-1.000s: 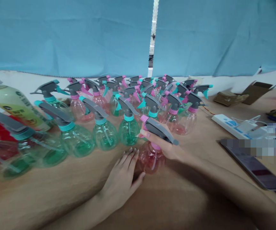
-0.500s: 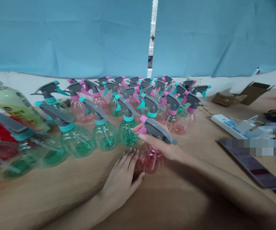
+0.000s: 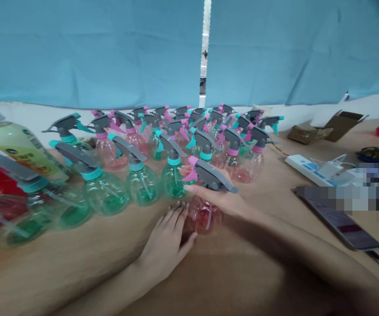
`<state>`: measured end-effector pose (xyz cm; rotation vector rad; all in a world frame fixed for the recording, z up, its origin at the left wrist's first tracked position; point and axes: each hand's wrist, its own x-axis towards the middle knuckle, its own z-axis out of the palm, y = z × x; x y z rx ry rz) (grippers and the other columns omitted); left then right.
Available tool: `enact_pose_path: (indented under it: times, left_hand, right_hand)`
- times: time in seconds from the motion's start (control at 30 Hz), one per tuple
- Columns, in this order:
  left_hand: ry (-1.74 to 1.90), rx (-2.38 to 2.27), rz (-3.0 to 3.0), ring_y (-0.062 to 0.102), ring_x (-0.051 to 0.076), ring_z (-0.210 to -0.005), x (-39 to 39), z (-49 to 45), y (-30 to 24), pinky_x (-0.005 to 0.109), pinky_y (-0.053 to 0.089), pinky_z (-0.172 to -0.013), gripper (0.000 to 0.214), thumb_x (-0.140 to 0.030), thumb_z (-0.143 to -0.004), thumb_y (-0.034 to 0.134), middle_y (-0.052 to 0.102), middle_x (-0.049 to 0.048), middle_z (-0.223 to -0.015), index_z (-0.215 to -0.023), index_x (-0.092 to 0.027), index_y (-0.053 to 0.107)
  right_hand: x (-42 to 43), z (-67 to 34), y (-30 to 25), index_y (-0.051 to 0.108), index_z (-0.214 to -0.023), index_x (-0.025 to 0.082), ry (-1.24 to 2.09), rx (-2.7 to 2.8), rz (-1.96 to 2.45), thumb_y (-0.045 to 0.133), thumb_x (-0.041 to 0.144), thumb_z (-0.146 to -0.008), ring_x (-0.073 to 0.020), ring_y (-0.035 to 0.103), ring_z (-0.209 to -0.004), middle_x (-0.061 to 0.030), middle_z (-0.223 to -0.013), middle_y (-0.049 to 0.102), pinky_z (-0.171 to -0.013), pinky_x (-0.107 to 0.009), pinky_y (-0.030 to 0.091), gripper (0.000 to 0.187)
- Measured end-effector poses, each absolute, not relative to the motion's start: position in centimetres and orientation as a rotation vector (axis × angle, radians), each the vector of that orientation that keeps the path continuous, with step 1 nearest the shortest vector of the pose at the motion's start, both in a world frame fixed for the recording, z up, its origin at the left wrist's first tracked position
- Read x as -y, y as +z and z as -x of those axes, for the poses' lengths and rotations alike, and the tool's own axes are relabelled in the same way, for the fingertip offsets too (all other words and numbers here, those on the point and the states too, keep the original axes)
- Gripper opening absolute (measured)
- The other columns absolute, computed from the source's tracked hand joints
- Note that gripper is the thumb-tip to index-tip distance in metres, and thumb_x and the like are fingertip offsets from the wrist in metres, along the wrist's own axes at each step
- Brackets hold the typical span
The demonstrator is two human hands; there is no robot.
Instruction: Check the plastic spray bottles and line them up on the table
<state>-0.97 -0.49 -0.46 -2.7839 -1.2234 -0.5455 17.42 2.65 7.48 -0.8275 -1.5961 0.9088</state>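
My right hand [image 3: 217, 195] wraps round the neck of a spray bottle [image 3: 205, 217] with a clear pink body, a grey head and a pink trigger. This bottle stands upright on the table, its nozzle pointing left. My left hand [image 3: 168, 235] lies palm down on the wood just left of the bottle's base, fingers stretched out and holding nothing. Close behind both hands stands a green spray bottle [image 3: 173, 180] with a turquoise collar. Another green spray bottle [image 3: 142, 184] is to its left. The right palm's contact with the neck is partly hidden.
Several more pink and green spray bottles [image 3: 110, 149] crowd the back of the table [image 3: 242, 272]. A labelled drink bottle [image 3: 25, 145] leans at far left. On the right are a white power strip [image 3: 308, 169], a phone [image 3: 337, 219] and an open cardboard box [image 3: 344, 125].
The view has shifted slightly, so most things sit a little further left. Both hands keep their poses, the right one still round the pink spray bottle's neck.
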Motion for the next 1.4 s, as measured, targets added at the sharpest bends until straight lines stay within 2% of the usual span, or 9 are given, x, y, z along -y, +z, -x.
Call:
enact_pose_path:
  times: [0.13,0.3,0.4,0.53,0.6,0.77,1.0,1.07,1.4]
  left_hand:
    - [-0.546,1.234,2.795,0.047,0.032,-0.126,0.5,0.9,-0.4,0.049,0.042,-0.1,0.047,-0.04,-0.096,0.041,0.054,0.0187,-0.132,-0.131,-0.009,0.044]
    - [-0.552,1.206,2.783,0.05,0.033,-0.122,0.5,0.9,-0.4,0.049,0.044,-0.097,0.045,-0.039,-0.096,0.039,0.056,0.0199,-0.129,-0.128,-0.007,0.046]
    - [-0.578,1.206,2.789,0.05,0.033,-0.122,0.4,0.9,-0.4,0.049,0.045,-0.096,0.042,-0.038,-0.096,0.041,0.058,0.0182,-0.126,-0.126,-0.01,0.048]
    - [-0.582,1.195,2.787,0.048,0.032,-0.125,0.4,1.0,-0.4,0.048,0.043,-0.098,0.042,-0.037,-0.096,0.042,0.057,0.0185,-0.128,-0.126,-0.009,0.049]
    - [-0.576,1.192,2.788,0.047,0.031,-0.126,0.4,1.0,-0.4,0.047,0.042,-0.1,0.045,-0.038,-0.096,0.041,0.054,0.0185,-0.132,-0.13,-0.008,0.047]
    - [-0.514,1.211,2.771,0.044,0.029,-0.129,0.4,1.2,-0.3,0.046,0.039,-0.103,0.05,-0.042,-0.097,0.039,0.049,0.0154,-0.14,-0.137,-0.011,0.041]
    - [-0.519,1.216,2.754,0.045,0.029,-0.129,0.0,1.3,-0.3,0.047,0.039,-0.103,0.05,-0.043,-0.096,0.04,0.05,0.0145,-0.139,-0.134,-0.011,0.046]
    - [-0.543,1.215,2.755,0.046,0.029,-0.128,-0.2,1.2,-0.4,0.048,0.04,-0.102,0.049,-0.044,-0.096,0.04,0.051,0.0132,-0.138,-0.134,-0.014,0.046]
    - [-0.591,1.008,2.848,0.05,0.03,-0.124,-1.5,-4.9,-1.0,0.049,0.043,-0.099,0.044,-0.042,-0.096,0.04,0.053,0.0136,-0.135,-0.13,-0.016,0.05]
  right_hand:
    - [-2.2,-17.6,7.2,0.068,-0.097,0.023,0.766,1.602,0.942,0.077,0.046,-0.065,-0.0124,0.056,-0.058,0.0034,-0.068,0.06,-0.052,-0.026,0.046,0.04]
    - [-1.4,-18.3,6.3,0.069,-0.082,0.024,0.651,1.749,1.033,0.072,0.048,-0.071,-0.0183,0.061,-0.069,0.0007,-0.073,0.065,-0.066,-0.035,0.052,0.027]
    - [-0.7,-18.7,5.8,0.068,-0.092,0.024,0.639,1.836,1.033,0.067,0.046,-0.077,-0.0218,0.064,-0.082,-0.0009,-0.081,0.069,-0.078,-0.04,0.053,0.026]
    - [0.2,-19.3,5.2,0.06,-0.112,0.02,0.549,1.867,1.056,0.07,0.044,-0.076,-0.0248,0.065,-0.097,-0.0062,-0.101,0.07,-0.09,-0.043,0.049,0.045]
    - [0.6,-20.0,4.9,0.059,-0.111,0.02,0.517,1.882,1.081,0.072,0.045,-0.074,-0.0253,0.065,-0.097,-0.007,-0.105,0.07,-0.088,-0.043,0.05,0.047]
    - [1.6,-23.3,4.4,0.06,-0.091,0.02,0.479,1.874,1.194,0.069,0.046,-0.076,-0.0229,0.066,-0.082,-0.0045,-0.089,0.07,-0.073,-0.037,0.052,0.031]
    - [3.8,-29.3,5.1,0.058,-0.087,0.019,0.278,1.794,1.55,0.067,0.053,-0.075,-0.0266,0.063,-0.083,-0.008,-0.088,0.067,-0.072,-0.04,0.05,0.037]
    - [3.8,-31.2,4.6,0.057,-0.091,0.019,0.191,1.776,1.555,0.064,0.057,-0.076,-0.0286,0.061,-0.089,-0.0091,-0.092,0.066,-0.075,-0.042,0.048,0.041]
    - [2.0,-38.3,4.5,0.052,-0.09,0.019,0.069,1.65,1.534,0.061,0.054,-0.079,-0.0255,0.057,-0.082,-0.0087,-0.089,0.059,-0.07,-0.037,0.045,0.038]
